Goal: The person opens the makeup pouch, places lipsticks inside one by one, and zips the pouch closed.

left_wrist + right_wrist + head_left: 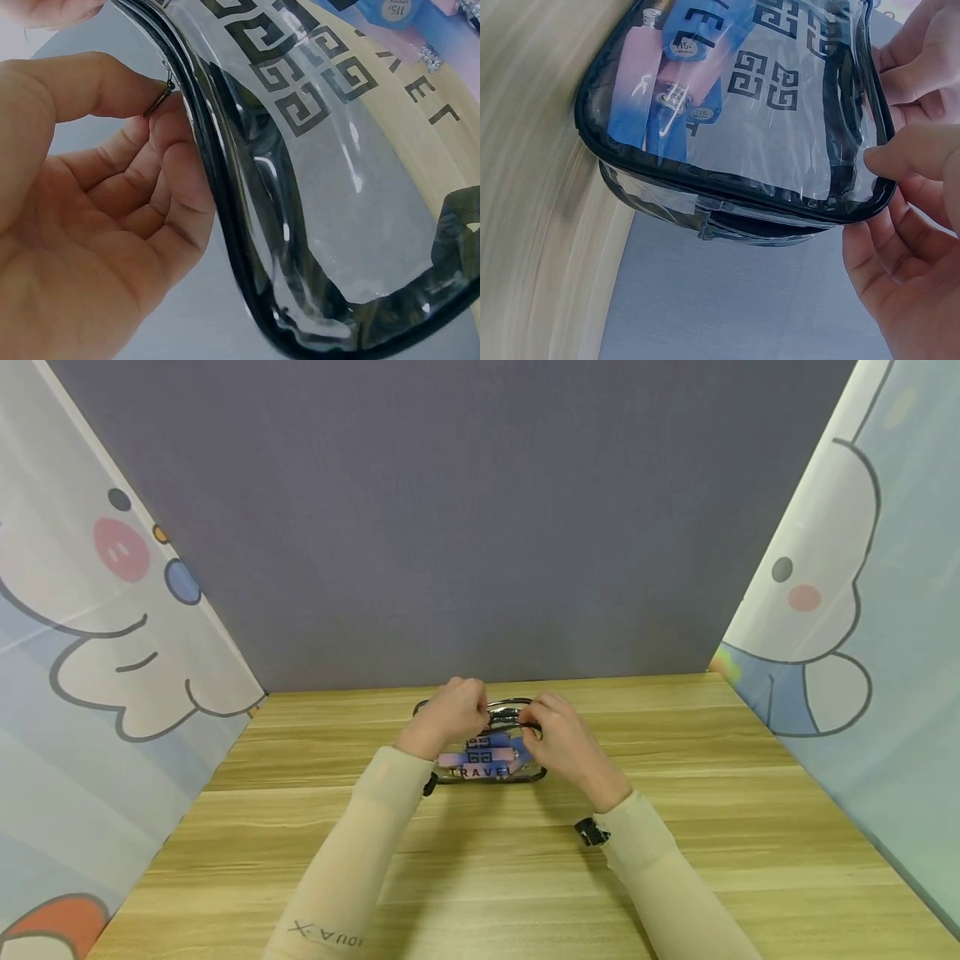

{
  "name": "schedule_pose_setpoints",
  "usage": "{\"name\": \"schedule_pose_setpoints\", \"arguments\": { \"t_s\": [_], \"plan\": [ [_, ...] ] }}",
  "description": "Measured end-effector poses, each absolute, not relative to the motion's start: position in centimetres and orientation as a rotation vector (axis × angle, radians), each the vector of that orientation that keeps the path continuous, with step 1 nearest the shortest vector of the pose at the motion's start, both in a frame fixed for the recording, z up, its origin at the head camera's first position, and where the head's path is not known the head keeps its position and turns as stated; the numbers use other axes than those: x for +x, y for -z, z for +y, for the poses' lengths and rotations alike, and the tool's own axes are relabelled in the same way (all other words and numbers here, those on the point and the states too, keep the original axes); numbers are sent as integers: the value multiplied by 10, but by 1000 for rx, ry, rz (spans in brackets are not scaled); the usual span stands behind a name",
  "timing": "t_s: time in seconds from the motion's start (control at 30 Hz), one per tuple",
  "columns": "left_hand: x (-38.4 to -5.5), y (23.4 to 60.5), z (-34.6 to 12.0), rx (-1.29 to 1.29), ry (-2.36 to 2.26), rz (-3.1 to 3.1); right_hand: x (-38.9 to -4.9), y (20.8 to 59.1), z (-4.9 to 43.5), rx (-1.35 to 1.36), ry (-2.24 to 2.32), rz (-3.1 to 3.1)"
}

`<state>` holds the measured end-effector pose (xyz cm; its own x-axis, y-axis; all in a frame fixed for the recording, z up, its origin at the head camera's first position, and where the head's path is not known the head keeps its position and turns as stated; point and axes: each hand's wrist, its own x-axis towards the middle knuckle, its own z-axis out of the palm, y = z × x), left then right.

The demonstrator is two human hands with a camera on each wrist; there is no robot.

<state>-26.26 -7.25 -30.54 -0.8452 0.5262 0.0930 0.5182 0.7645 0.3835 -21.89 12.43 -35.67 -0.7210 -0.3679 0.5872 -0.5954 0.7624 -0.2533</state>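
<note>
A clear travel bag (480, 774) with black piping, a black pattern and the printed word TRAVEL stands on the table in front of me. Through its wall show several pink-and-blue slim containers (634, 82) with small clear tips and round labels. My left hand (452, 714) pinches a small metal zipper pull (159, 99) between thumb and forefinger at the bag's top edge. On the other side, my right hand (566, 743) grips the top right corner, with the thumb (900, 154) on the front face and fingers behind. A dark zipper (765, 225) runs along the side there.
The wooden table (315, 835) ends at a grey panel (480, 527) just behind the bag. Curtains with cartoon figures hang on the left (67, 652) and right (885, 760). Dark straps (592, 832) are on both wrists.
</note>
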Motion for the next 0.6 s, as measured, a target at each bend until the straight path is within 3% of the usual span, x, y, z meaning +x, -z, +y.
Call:
{"name": "schedule_pose_setpoints", "arguments": {
  "t_s": [0.6],
  "plan": [
    [-264,306,-81,833,-681,2914,-219,356,125,710,-609,-2460]
  ]
}}
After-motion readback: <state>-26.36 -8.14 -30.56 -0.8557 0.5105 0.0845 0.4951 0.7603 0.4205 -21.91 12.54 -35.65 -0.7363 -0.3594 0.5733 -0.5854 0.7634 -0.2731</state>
